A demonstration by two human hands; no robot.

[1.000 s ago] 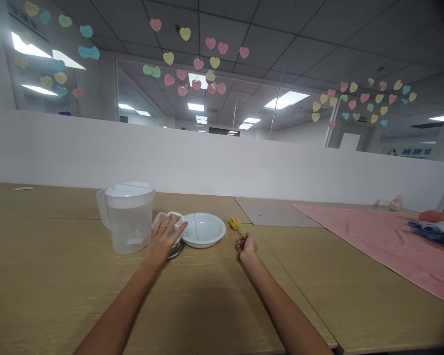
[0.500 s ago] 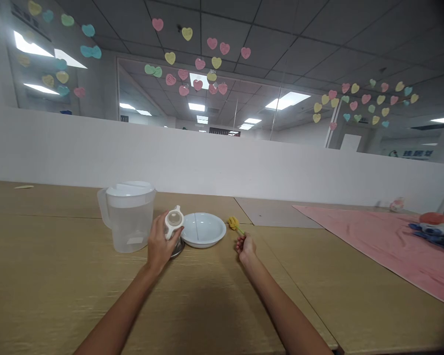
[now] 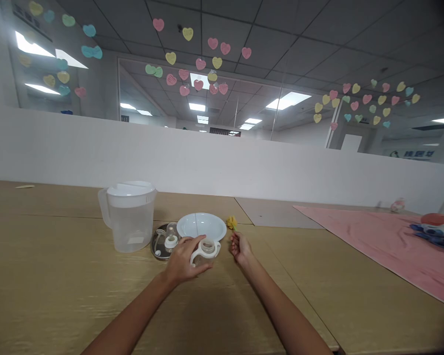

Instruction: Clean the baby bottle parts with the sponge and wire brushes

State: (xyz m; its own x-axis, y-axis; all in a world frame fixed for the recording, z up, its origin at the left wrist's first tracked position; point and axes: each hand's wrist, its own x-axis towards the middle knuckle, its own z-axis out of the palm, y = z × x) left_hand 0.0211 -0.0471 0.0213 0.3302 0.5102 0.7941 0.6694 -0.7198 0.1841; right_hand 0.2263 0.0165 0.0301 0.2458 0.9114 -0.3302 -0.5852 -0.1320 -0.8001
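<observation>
My left hand (image 3: 187, 259) is wrapped around a clear baby bottle (image 3: 203, 259) with white side handles, its open mouth tilted up in front of the bowl. To its right, my right hand (image 3: 240, 248) is closed on the thin green handle of a brush with a yellow sponge-like head (image 3: 231, 222), which points up and away. A white bowl (image 3: 219, 224) sits just beyond both hands. At the left, a round metal tray (image 3: 157, 254) holds a clear dome-shaped cap, a white ring and a thin straw-like part; my left hand covers some of its right edge.
A translucent lidded pitcher (image 3: 131, 222) stands left of the tray. On the right a pink cloth (image 3: 370, 236) covers part of the table, with blue and orange items (image 3: 434, 229) on it. A white wall (image 3: 222, 167) rises behind the table.
My left hand has carried the bottle right and toward me, from over the tray to in front of the bowl, uncovering the tray's parts. The brush has shifted slightly left and stands more upright.
</observation>
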